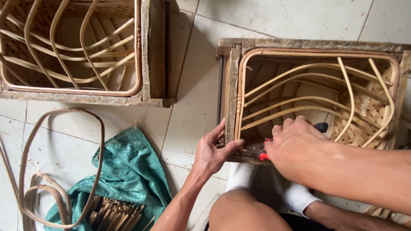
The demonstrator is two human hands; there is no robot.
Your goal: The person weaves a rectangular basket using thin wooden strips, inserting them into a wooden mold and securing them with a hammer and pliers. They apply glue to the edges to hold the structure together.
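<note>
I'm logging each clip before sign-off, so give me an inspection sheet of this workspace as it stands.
Surface: pale tiled floor, scattered with small shavings.
Job's things: wooden frame mould holding a half-made bamboo basket with bent strips; red-handled tool.
Clutter: second wooden mould with basket at upper left; loose cane hoops; green woven sack with a bundle of bamboo sticks.
Grippers: left hand grips the mould's near corner; right hand is closed on the red-handled tool at the basket rim.
Cables: nothing seen.
Surroundings: the person's knee and white socks beside the mould; no other people seen.
</note>
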